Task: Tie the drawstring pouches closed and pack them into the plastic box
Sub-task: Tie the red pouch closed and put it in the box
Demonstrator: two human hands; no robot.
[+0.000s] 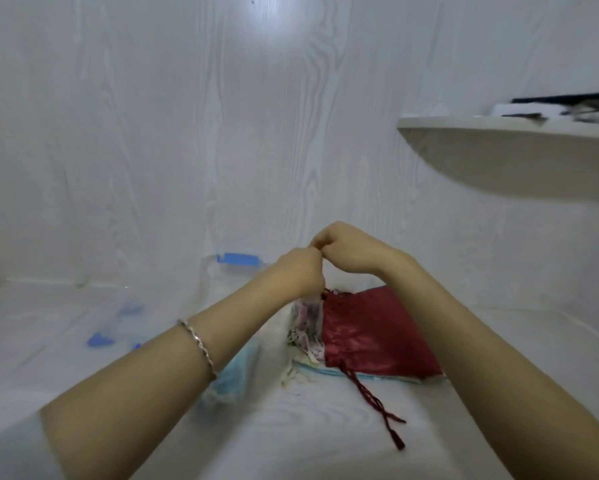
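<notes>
Centrally on the white worktop (291, 441) lies a glossy dark-red pouch (367, 327), its cord (377, 403) trailing toward the viewer. Behind and left of it stands the clear plastic box (221, 282). Just left of it hangs a pale patterned pouch (306, 323), gripped by the left hand (299, 271). The right hand (346, 249) curls against the left's fingertips; what it pinches is hidden.

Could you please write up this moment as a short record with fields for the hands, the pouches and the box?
left hand: grips the top of the pale patterned pouch, which hangs below it
right hand: fingers curled, touching the left hand; cord not visible
red pouch: lies on the table, drawstring loose and untied
light blue pouch: partly hidden by the left forearm
plastic box: behind the hands, blue latch showing
</notes>
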